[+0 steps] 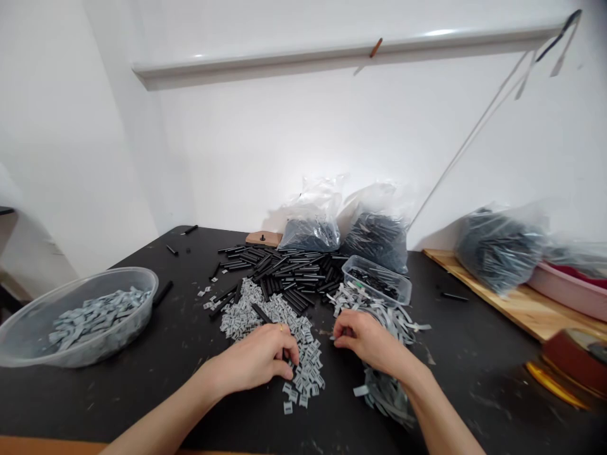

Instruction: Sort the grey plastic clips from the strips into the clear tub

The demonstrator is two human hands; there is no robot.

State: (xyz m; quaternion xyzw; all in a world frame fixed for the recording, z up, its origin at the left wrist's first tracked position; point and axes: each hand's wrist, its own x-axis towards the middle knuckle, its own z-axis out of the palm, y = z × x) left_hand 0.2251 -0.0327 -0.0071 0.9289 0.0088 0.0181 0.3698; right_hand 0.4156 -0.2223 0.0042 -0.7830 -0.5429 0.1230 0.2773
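My left hand (pixel 258 357) is over the near part of a pile of small grey plastic clips (pixel 308 366), its fingers curled round a black tube (pixel 260 313) that sticks out beyond the knuckles. To the right, my right hand (pixel 367 338) is closed in a pinch beside a heap of pale grey strips (pixel 393 322). A tiny pale bit shows at its fingertips, too small to name. More strips (pixel 386 398) lie under the right wrist. Behind both hands spreads a heap of loose black tubes (pixel 294 268).
At left stands a clear bowl (pixel 152 281) of grey pieces. A clear plastic tub (pixel 403 294) holds small black parts. Bags of black parts (pixel 310 230) (pixel 377 237) lean on the wall. At right are a wooden board (pixel 516 303), another bag (pixel 497 246), a pink basin (pixel 569 291) and tape rolls (pixel 573 360).
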